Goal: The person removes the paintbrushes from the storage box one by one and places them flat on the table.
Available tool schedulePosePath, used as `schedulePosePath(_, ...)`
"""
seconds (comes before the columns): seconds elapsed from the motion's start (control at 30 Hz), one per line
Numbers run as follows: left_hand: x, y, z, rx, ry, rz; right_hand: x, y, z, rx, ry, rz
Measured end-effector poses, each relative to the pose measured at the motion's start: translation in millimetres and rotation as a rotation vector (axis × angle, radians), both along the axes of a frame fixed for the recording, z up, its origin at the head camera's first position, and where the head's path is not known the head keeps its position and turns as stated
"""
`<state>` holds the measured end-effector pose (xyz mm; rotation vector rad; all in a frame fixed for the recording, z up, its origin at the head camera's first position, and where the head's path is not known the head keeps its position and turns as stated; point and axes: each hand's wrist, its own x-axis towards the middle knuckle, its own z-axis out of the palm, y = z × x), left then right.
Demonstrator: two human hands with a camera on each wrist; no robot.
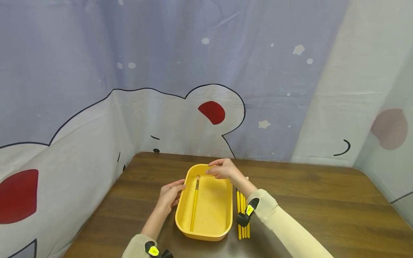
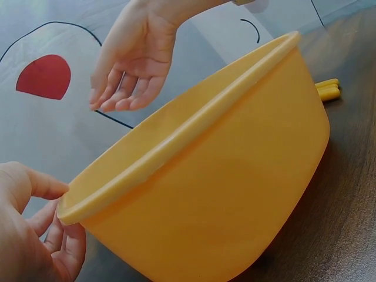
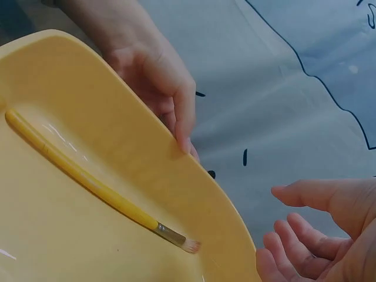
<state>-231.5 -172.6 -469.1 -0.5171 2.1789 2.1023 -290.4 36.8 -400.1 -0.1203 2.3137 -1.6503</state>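
Observation:
A deep yellow plastic tray (image 1: 214, 208) with rounded corners stands on the table in front of me. My left hand (image 1: 169, 196) holds its left rim; in the left wrist view the thumb lies on the rim and the other fingers are against the outside. Inside, along the left wall, lies one paintbrush (image 1: 195, 206) with a yellow handle, its pale bristles (image 3: 191, 245) toward the far end. Over the tray's far right end is my right hand (image 1: 224, 170), fingers loosely bent, nothing in its grasp.
Several more yellow-handled paintbrushes (image 1: 239, 215) lie side by side on the wooden table (image 1: 300, 208), just right of the tray and partly hidden by my right forearm. A printed curtain (image 1: 180, 122) hangs behind the table and along its sides.

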Motion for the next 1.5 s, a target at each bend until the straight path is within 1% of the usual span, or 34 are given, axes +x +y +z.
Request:
schedulePosePath(0.23,-0.1,0.4,0.2,-0.003,0.002,0.002,-2.5,-8,0.1,-0.012,-0.025,0.000)
schedulePosePath(0.57,0.2,0.0,0.5,-0.006,-0.003,0.009,-5.3,-20,1.5,0.022,-0.072,0.040)
schedulePosePath(0.77,0.5,-0.4,0.4,0.001,0.003,0.004,-8.1,-25,-3.7,0.021,-0.106,0.045)
schedulePosePath(1.1,0.5,-0.5,0.4,-0.009,0.003,0.000,-8.6,-30,-13.7,0.058,-0.118,0.028)
schedulePosePath(1.37,0.1,0.0,0.4,-0.015,0.002,0.002,-12.4,-35,-20.0,0.102,-0.141,0.003)
schedulePosePath(1.5,-0.4,0.1,0.6,-0.012,0.000,0.001,-12.4,-36,-23.2,0.126,-0.154,0.016)
